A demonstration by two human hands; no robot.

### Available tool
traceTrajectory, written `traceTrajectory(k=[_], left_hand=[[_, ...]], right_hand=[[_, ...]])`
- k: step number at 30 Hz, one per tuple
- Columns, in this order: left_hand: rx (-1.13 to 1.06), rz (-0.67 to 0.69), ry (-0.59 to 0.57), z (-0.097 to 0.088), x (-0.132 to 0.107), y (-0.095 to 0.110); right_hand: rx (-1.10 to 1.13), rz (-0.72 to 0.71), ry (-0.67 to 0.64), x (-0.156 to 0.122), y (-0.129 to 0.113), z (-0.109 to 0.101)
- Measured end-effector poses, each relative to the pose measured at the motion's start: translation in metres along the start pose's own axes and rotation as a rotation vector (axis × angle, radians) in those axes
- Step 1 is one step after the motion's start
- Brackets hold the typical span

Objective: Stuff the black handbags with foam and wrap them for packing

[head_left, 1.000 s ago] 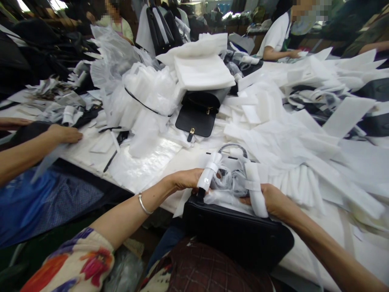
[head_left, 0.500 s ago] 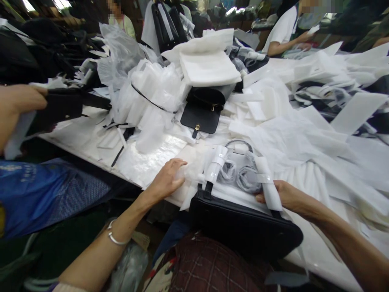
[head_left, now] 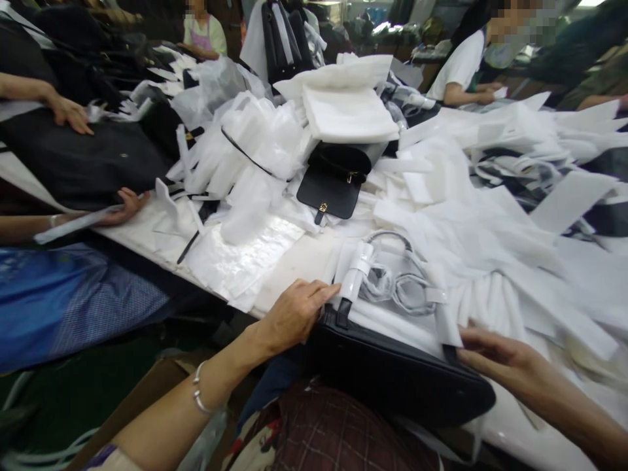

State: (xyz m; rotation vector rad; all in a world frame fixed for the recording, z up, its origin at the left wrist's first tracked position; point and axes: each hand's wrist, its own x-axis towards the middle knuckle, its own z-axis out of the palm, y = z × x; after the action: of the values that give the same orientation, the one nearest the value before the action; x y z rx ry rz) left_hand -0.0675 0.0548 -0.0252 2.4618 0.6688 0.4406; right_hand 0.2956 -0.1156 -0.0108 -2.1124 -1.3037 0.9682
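A black handbag stands on the table's near edge against my body, its opening facing up. White foam is wrapped round the lower ends of its handle, and plastic-wrapped coils lie between them. My left hand is closed at the left top corner, fingertips against the foam-wrapped handle end. At the right end my right hand, slightly blurred, pinches the bag's edge by the other wrapped handle end. White foam sheets show inside the opening.
A small black flap bag lies beyond, under folded white foam. Clear plastic bags are heaped to its left, loose foam sheets to the right. At far left, a co-worker's hands handle a large black bag. More people sit behind.
My left hand has moved right from the plastic and foam onto the bag's left corner. My right hand has shifted to the bag's right end. The co-worker's bag now lies on the table.
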Motion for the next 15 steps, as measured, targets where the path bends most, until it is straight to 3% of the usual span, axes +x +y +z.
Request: traceTrajectory(k=[2, 6, 9, 12, 15], left_hand=[[-0.034, 0.000, -0.083, -0.009, -0.003, 0.006], [-0.282, -0.044, -0.231, -0.037, -0.012, 0.011], [-0.340, -0.077, -0.342, -0.047, -0.015, 0.010], [-0.296, -0.094, -0.277, -0.038, -0.014, 0.009], [-0.248, -0.046, -0.160, -0.019, -0.010, 0.007]], right_hand=[[0.043, 0.033, -0.038, -0.009, 0.004, 0.004], [0.068, 0.030, 0.134, -0.032, 0.016, 0.012], [0.153, -0.044, 0.043, -0.055, 0.022, 0.014], [0.201, -0.083, -0.043, -0.070, 0.020, 0.022], [0.086, -0.042, 0.122, -0.071, 0.018, 0.037]])
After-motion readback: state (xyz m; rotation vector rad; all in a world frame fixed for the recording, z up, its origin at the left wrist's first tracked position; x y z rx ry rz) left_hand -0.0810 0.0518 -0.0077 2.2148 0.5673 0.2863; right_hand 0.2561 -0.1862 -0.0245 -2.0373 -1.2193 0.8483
